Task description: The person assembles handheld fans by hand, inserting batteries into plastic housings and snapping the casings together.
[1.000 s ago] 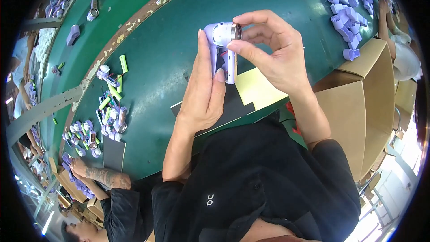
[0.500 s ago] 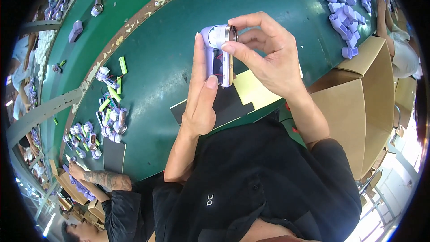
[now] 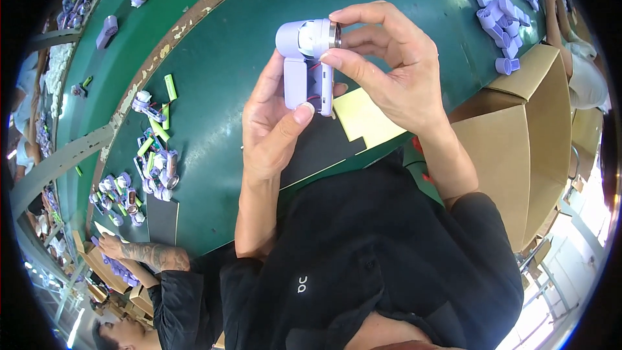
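Both hands hold a lavender handheld device [image 3: 295, 83] upright above the table. Its round head has a white inner part and a shiny metal ring at the right end. My left hand [image 3: 264, 139] is closed round the handle, its thumb pressing near the bottom and its other fingers mostly hidden behind. The handle's outer shell stands apart from the inner strip, and thin red wires show in the gap. My right hand [image 3: 405, 74] grips the metal ring between thumb and index finger, the other fingers curled behind.
Under my hands lie a black sheet [image 3: 317, 149] and a yellow sheet [image 3: 366, 116]. Several device innards with green battery cells [image 3: 159, 131] lie to the left. Lavender shells [image 3: 499, 23] are heaped at the far right, near an open cardboard box [image 3: 495, 155]. A co-worker's arm [image 3: 152, 254] is at lower left.
Both hands have risen a little with the device. It has turned, so more of its lavender outer shell shows, and my left fingers have shifted behind the handle.
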Demonstrator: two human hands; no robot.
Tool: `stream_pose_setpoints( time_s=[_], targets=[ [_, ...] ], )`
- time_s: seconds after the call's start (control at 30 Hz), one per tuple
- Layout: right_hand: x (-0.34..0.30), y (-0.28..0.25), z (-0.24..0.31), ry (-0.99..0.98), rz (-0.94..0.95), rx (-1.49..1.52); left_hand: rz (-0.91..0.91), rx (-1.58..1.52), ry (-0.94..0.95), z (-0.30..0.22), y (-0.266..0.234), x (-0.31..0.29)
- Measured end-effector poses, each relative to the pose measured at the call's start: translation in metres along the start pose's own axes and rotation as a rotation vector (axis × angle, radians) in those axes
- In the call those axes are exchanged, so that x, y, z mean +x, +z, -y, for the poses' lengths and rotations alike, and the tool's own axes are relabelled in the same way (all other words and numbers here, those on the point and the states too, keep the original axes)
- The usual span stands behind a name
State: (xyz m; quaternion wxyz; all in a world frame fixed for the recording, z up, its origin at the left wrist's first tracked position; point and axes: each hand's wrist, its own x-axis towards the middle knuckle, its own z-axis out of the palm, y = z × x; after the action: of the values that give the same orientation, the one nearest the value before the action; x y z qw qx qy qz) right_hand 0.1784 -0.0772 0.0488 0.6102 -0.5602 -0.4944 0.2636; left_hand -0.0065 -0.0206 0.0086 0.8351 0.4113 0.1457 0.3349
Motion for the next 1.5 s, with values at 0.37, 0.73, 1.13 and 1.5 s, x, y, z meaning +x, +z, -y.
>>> stream_pose_setpoints(
  time_s=[0.37,0.73,1.13,1.5],
  targets=[
    [-0.002,-0.001,0.001,0.033,-0.008,0.010,-0.010,-0.211,-0.067,0.008,-0.008,0.000],
    [-0.003,-0.005,-0.001,0.104,0.020,0.138,-0.040,0.046,-0.007,0.003,0.002,0.000],
    [0.008,-0.015,-0.025,-0.080,0.045,0.095,-0.049,0.116,-0.062,-0.009,0.022,0.002],
    [0.018,-0.009,-0.017,-0.122,-0.064,-0.093,-0.043,0.188,-0.208,-0.012,0.040,0.001]
  ],
)
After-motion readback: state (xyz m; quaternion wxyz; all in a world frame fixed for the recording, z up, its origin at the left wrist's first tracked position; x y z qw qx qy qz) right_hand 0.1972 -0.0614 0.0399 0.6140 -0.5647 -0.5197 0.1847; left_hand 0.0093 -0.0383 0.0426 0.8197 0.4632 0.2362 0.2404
